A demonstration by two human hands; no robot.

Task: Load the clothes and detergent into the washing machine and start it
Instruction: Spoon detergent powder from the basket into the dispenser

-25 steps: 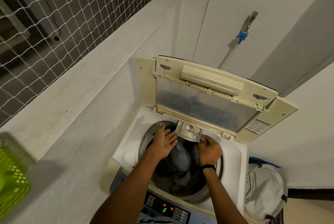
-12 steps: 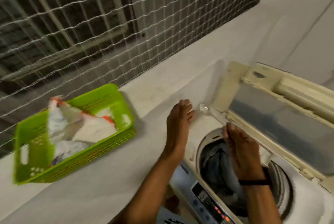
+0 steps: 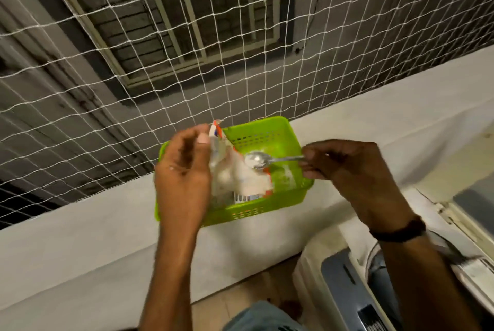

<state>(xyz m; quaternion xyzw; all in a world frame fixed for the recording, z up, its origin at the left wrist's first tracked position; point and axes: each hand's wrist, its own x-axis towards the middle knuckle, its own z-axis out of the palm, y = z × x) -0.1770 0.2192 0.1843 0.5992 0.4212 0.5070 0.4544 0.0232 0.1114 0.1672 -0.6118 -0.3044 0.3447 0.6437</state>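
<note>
Two hands up over the ledge, one basket, one packet, one spoon — that's your count. Your left hand [image 3: 184, 170] is pinched shut on the top edge of the detergent packet [image 3: 235, 178], thumb and fingers gripping the torn mouth, and the packet stands inside the green basket [image 3: 280, 197] towards its left end. Your right hand [image 3: 350, 170] has its fingers closed round the handle of the metal spoon [image 3: 256, 160], bowl pointing left and hovering just at the packet's open side, with a little white powder on it. The basket sits on the white ledge [image 3: 93, 245], its back rim close against the netting [image 3: 133, 63], its front wall near the ledge's inner edge. To the basket's right the ledge runs bare. Down at lower right you've got one washing machine [image 3: 336, 272], its control panel and drum rim only partly in view — your right forearm crosses above it.
</note>
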